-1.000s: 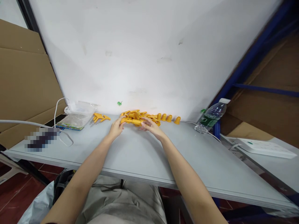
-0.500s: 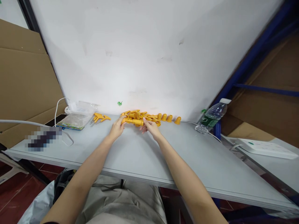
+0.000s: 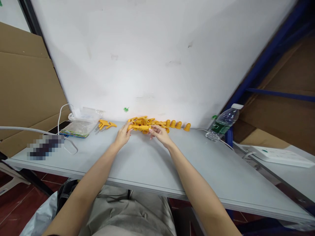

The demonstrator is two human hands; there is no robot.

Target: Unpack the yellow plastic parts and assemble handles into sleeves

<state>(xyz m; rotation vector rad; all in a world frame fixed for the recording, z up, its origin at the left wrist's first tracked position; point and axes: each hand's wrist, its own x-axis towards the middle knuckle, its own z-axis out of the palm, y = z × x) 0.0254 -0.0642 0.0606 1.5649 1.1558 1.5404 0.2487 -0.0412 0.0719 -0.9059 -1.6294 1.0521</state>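
A long yellow plastic piece with a ridged middle (image 3: 140, 127) lies level between my two hands, just above the table. My left hand (image 3: 123, 132) is closed round its left end. At its right end, the fingers and thumb of my right hand (image 3: 158, 132) are pinched on the piece. Right behind is a pile of yellow plastic parts (image 3: 149, 121), some cup-shaped and some branched, partly hidden by my hands. Several small yellow cups (image 3: 178, 125) stand in a row to the right of the pile.
At the left lie yellow hand-shaped parts (image 3: 104, 124), small metal screws (image 3: 97, 130) and a clear plastic bag (image 3: 86, 119). A water bottle (image 3: 224, 123) leans at the right, near a white power strip (image 3: 280, 156). A white board (image 3: 157, 65) rises behind the table (image 3: 147, 160).
My right hand has shifted slightly right, and its fingers now sit at the right end of the yellow piece. My left hand has stayed nearly in place.
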